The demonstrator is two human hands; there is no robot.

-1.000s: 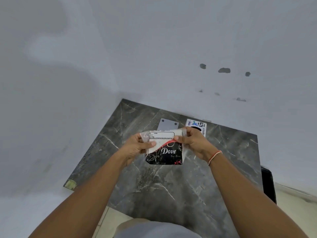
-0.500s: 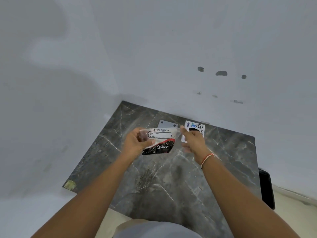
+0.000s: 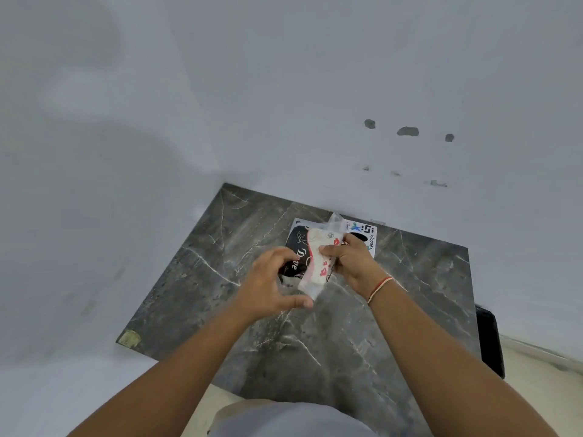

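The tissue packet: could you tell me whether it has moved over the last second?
Yes. The tissue packet in the right hand has turned end-on and shifted away, its far end now overlapping the printed card.

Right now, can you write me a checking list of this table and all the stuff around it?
Surface: dark marble table, veined, with a yellowish sticker at its near left corner.
Job's things: Dove packet, black, white and red, in clear wrap, held above the table.
Clutter: printed white card lying flat behind the packet.
Grippers: right hand grips the packet; left hand curves wide beside it, contact unclear.
Cables: nothing seen.
Surroundings: pale wall with dark chipped spots; black object by the table's right edge.
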